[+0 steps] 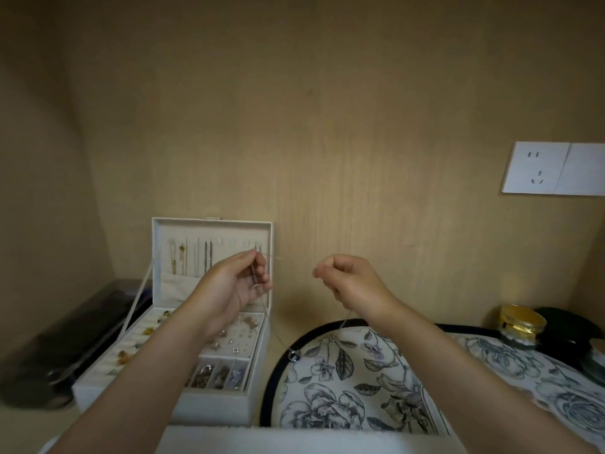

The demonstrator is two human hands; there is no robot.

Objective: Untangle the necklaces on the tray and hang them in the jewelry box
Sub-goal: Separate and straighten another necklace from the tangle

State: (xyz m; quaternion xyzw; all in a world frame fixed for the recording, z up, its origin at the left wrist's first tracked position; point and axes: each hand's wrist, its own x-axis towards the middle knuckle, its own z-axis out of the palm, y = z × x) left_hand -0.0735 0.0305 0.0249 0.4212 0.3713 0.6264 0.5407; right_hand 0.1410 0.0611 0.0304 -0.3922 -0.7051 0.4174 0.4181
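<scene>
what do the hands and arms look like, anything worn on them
The left hand and right hand are bare: no gloves, no watch or bracelet at the wrists. The left forearm and right forearm are uncovered, with no sleeve in view. Whether a ring is worn is too blurred to tell.

Open above the tray (266, 388) up to the back wall (327, 158). Blocked at left by the jewelry box (209, 403) and its upright lid (212, 228). Narrow on the counter (278, 335) between them, crossed by a hanging necklace chain (344, 321). Crowded far right by jars (522, 326).

the jewelry box (209, 381) sits left of the tray (360, 381), a jar (522, 326) behind right.
</scene>
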